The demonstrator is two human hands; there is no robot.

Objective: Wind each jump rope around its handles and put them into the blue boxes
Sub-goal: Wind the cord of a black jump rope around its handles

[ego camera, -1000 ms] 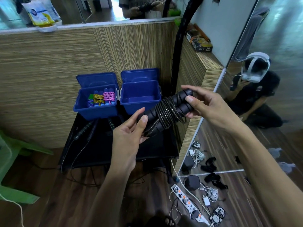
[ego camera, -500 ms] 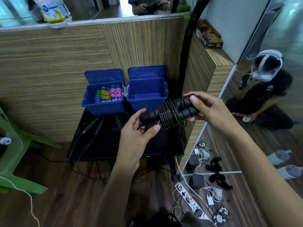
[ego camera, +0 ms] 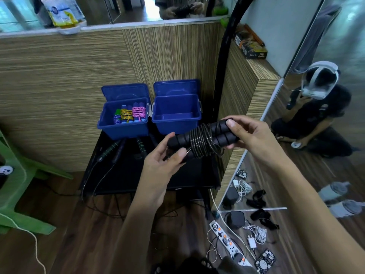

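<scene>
**Gripping the wound rope, tucking the loose end**

Both hands are holding the black rope [ego camera: 203,142] in the air, just near of the right box [ego camera: 176,123]. The right hand [ego camera: 248,135] is curling round the right ends of the two handles, thumb on top, keeping them pressed side by side. The left hand [ego camera: 162,161] is pinching the left end, where what looks like the last bit of cord is sitting below the coil; fine detail there is hard to read.

The cord is lying in a tight band round the middle of the handles, so the winding is looking all but finished. Doing this step well means keeping the right grip firm so the handles are not splaying, pulling the tail snug, and slipping it under a turn before letting go.

The right box is showing nothing inside and is the likely target; the left box [ego camera: 110,123] is holding three coloured bundles [ego camera: 130,115]. More unwound ropes [ego camera: 110,153] are lying on the dark surface [ego camera: 122,178] near of the boxes.
</scene>
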